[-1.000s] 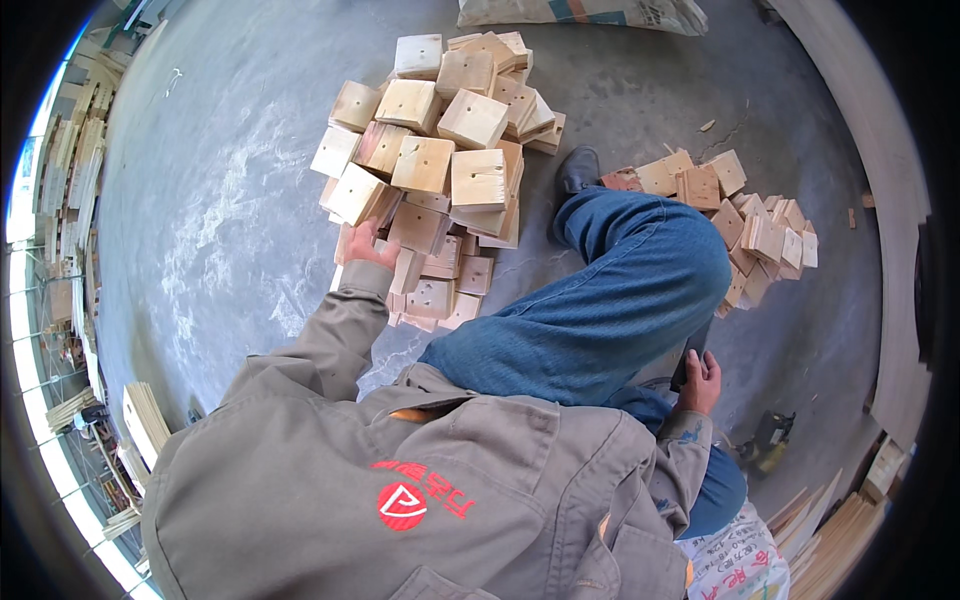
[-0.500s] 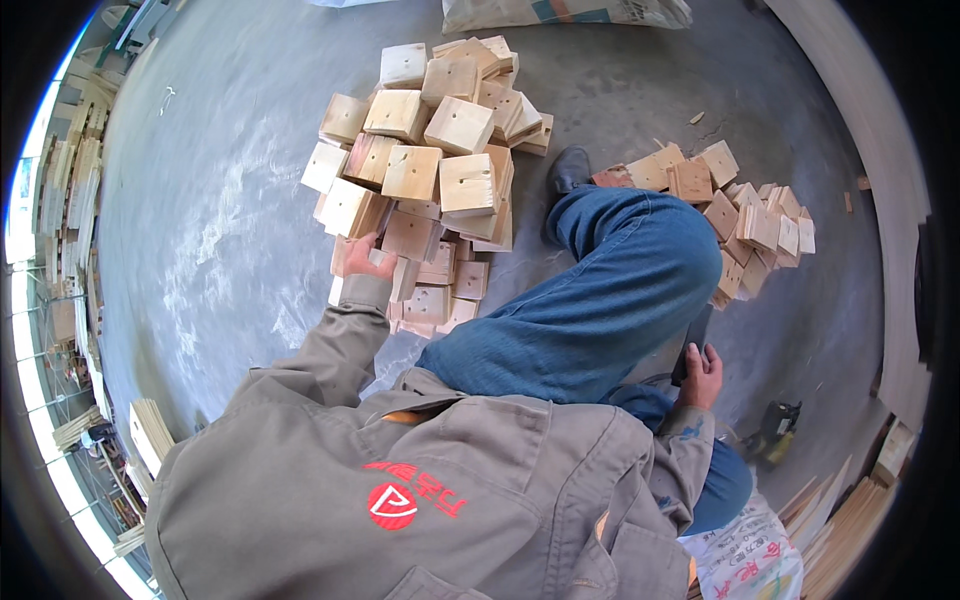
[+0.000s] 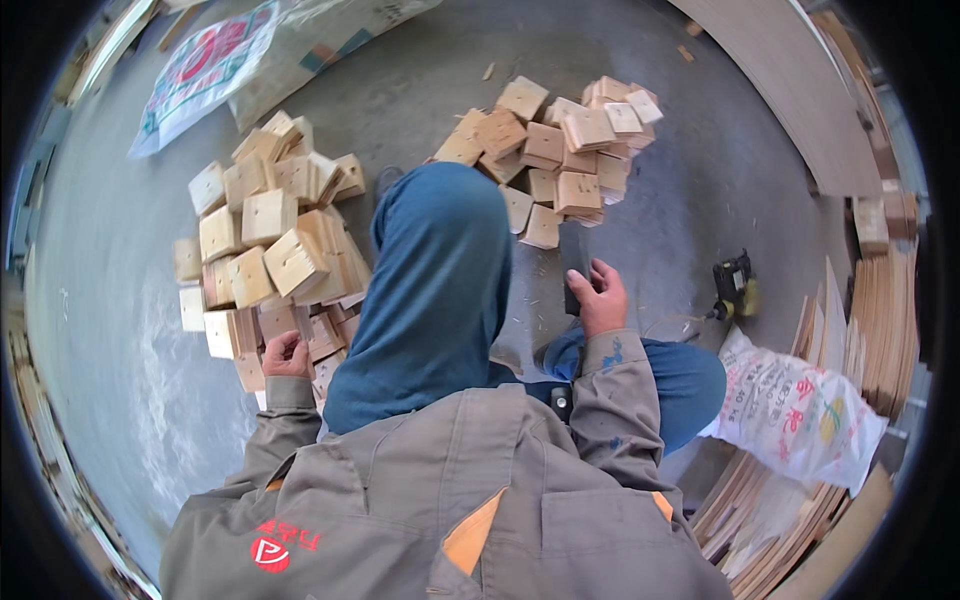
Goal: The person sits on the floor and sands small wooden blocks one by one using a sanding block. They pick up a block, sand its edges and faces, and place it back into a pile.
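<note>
Down at the near edge of a large pile of square wooden blocks (image 3: 268, 217) is my left hand (image 3: 287, 355). Its fingers are curled in against the lowest blocks, and what they grip, if anything, is hidden. Several of these blocks have a small dark hole in the face. My right hand (image 3: 603, 302) holds a dark, flat, straight-edged bar (image 3: 575, 258) between thumb and fingers; its exact kind does not show. The bar points away from me, toward a second, smaller pile of wooden blocks (image 3: 578, 192). My raised knee stands between the two piles.
A black and yellow-green power drill (image 3: 735, 287) sits on the floor at the right. Beside it lies a white printed sack (image 3: 795, 405) over stacked wood strips (image 3: 765, 520). A large wrapped bag (image 3: 310, 45) lies far left, and a long board (image 3: 770, 80) borders the far right.
The view has turned to the right, so both block piles appear farther left. My left hand's fingers look more curled. My right hand, still with the dark bar, shows nearer the smaller pile.
</note>
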`<control>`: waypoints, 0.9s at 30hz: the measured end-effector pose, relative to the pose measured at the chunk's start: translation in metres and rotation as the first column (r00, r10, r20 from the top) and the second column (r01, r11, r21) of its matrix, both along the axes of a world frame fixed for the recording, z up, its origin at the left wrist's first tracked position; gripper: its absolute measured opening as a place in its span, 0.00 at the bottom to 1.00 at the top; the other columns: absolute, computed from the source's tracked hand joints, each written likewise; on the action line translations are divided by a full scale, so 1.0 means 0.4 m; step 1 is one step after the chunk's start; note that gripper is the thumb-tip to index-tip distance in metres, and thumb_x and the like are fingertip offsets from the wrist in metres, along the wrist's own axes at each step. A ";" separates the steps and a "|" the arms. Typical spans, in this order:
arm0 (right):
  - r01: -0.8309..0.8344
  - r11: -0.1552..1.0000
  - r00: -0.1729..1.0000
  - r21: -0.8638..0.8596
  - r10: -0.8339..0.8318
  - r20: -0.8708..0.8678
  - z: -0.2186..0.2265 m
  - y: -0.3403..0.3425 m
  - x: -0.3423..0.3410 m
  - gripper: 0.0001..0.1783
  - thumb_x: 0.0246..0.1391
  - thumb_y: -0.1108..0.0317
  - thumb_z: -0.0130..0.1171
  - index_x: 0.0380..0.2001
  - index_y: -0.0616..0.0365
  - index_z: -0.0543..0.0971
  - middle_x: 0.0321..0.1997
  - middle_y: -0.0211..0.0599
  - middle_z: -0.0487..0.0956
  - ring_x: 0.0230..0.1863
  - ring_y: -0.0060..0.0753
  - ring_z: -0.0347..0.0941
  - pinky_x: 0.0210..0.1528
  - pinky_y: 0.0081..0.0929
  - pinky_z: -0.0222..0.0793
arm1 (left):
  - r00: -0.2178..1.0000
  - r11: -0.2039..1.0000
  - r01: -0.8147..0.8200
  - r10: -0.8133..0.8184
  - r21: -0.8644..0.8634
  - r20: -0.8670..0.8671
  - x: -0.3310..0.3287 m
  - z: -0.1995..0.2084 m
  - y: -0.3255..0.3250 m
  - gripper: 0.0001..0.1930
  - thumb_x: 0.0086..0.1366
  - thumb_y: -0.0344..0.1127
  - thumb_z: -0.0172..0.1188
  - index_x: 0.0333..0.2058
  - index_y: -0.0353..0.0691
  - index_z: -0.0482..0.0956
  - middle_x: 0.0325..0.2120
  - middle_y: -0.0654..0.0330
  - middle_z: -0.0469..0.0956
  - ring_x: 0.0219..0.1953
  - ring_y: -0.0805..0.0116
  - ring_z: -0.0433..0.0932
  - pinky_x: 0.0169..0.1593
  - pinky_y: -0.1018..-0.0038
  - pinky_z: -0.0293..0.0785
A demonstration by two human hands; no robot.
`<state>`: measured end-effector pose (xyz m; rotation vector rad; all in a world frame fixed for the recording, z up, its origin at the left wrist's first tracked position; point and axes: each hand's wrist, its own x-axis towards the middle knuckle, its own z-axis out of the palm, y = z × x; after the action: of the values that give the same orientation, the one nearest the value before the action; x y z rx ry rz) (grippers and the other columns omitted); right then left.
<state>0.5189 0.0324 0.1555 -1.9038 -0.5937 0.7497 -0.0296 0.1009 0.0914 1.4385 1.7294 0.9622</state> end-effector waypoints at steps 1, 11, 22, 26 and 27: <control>0.017 1.000 1.000 0.019 -0.016 -0.024 -0.001 -0.009 0.002 0.38 0.52 0.60 0.75 0.61 0.70 0.73 0.58 0.54 0.80 0.58 0.41 0.77 0.61 0.34 0.73 | 0.999 1.000 0.020 -0.020 0.010 0.029 0.013 0.015 0.022 0.11 0.63 0.28 0.67 0.45 0.34 0.82 0.35 0.59 0.83 0.36 0.73 0.80 0.43 0.74 0.79; 0.320 0.942 0.928 0.103 -0.290 -0.233 0.110 -0.033 0.021 0.35 0.55 0.64 0.72 0.61 0.73 0.72 0.54 0.52 0.81 0.50 0.34 0.79 0.53 0.31 0.76 | 0.973 0.937 0.182 -0.216 0.299 0.086 0.276 0.330 0.383 0.13 0.68 0.27 0.64 0.50 0.33 0.80 0.39 0.61 0.82 0.41 0.74 0.80 0.47 0.76 0.78; 0.469 0.865 0.813 0.177 -0.345 -0.469 0.097 -0.026 0.042 0.38 0.55 0.64 0.73 0.63 0.72 0.69 0.56 0.51 0.77 0.54 0.34 0.74 0.58 0.30 0.72 | 0.703 0.623 0.689 -0.700 0.370 -0.130 0.805 0.607 0.664 0.32 0.60 0.26 0.69 0.64 0.42 0.72 0.54 0.56 0.76 0.45 0.72 0.78 0.49 0.73 0.79; 0.445 0.877 0.822 0.181 -0.320 -0.470 0.134 -0.007 0.030 0.37 0.55 0.63 0.73 0.62 0.72 0.71 0.54 0.49 0.79 0.52 0.32 0.76 0.56 0.30 0.73 | 0.598 0.571 0.799 -0.727 0.188 -0.337 1.031 0.534 0.660 0.45 0.53 0.34 0.76 0.69 0.49 0.66 0.60 0.53 0.72 0.52 0.62 0.77 0.52 0.66 0.79; 0.438 0.882 0.830 0.177 -0.320 -0.457 0.133 -0.008 0.030 0.37 0.55 0.63 0.73 0.61 0.72 0.71 0.54 0.49 0.80 0.52 0.32 0.76 0.56 0.30 0.73 | 0.567 0.558 0.818 -0.741 0.138 -0.360 1.086 0.499 0.658 0.48 0.51 0.37 0.78 0.70 0.51 0.64 0.61 0.52 0.70 0.54 0.60 0.76 0.53 0.63 0.79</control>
<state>0.5307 0.0291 0.2089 -1.4737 -0.0312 0.7336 0.4047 0.3639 0.2909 2.3363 0.8623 0.5200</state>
